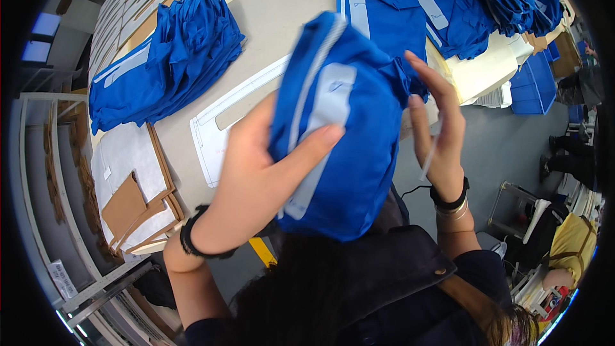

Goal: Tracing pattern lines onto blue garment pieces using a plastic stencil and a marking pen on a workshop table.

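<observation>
My left hand [256,166] grips a folded blue fabric piece [365,134] by its left side, the thumb pressed on top. A pale patch with a small dark pen mark and a white edge strip run along the cloth. At the cloth's right edge, my right hand [442,134] has its finger and thumb curved apart. A thin white stick [429,159], too blurred to name for sure, is tucked in that hand. The cloth is held up over the near edge of the table.
A white paper template [208,147] with a cut-out lies on the table [269,9]. Blue fabric piles [173,57] sit at left, with more blue pieces [384,6] at far right. Cardboard pieces [131,208] lie at near left. A blue crate [533,86] stands beyond the table's right side.
</observation>
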### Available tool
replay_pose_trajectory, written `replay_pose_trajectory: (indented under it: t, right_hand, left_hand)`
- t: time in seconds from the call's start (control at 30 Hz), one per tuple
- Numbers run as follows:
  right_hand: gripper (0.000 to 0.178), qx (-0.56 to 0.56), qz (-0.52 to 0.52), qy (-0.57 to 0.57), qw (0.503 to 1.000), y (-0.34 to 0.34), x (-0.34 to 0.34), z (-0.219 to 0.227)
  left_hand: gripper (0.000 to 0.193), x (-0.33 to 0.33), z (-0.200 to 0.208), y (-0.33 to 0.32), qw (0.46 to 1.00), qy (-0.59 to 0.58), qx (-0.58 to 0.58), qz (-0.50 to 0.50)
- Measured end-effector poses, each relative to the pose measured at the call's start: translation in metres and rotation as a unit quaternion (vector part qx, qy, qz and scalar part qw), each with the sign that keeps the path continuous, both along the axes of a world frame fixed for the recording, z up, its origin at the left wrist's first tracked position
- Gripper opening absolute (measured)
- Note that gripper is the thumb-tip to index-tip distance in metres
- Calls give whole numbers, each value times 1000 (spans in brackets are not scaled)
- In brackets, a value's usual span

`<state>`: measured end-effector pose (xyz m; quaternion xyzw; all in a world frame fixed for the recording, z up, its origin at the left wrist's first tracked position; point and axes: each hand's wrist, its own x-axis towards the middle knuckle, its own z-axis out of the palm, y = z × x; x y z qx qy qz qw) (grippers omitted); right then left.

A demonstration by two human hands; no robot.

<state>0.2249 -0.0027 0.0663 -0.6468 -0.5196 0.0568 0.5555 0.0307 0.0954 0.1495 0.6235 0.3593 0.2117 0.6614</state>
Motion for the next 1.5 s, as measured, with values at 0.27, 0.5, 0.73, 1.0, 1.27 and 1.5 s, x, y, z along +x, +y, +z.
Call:
replay_pose_trajectory:
  t: [0.27,0.5,0.73,1.0,1.27,1.5]
  right_hand:
    - [19,-165,-51,-283,944,6,29,-14]
    - [26,-151,-74,-384,908,2,53,-11]
    - [50,-9,206,53,977,-29,-50,26]
    - [51,-43,182,125,974,-17,-91,39]
    - [42,-63,82,-8,995,-12,-57,36]
    - [45,14,107,-65,992,1,-66,29]
  left_hand:
    - [38,-66,-2,-26,983,22,-27,183]
    - [73,-82,-27,-52,984,-36,-100,145]
    - [43,-58,-48,-59,997,-67,-36,10]
    - [27,-55,-44,-64,995,-7,83,-55]
    - [34,-66,-58,-46,901,-53,388,186]
    - [39,-59,-53,-40,862,64,492,107]
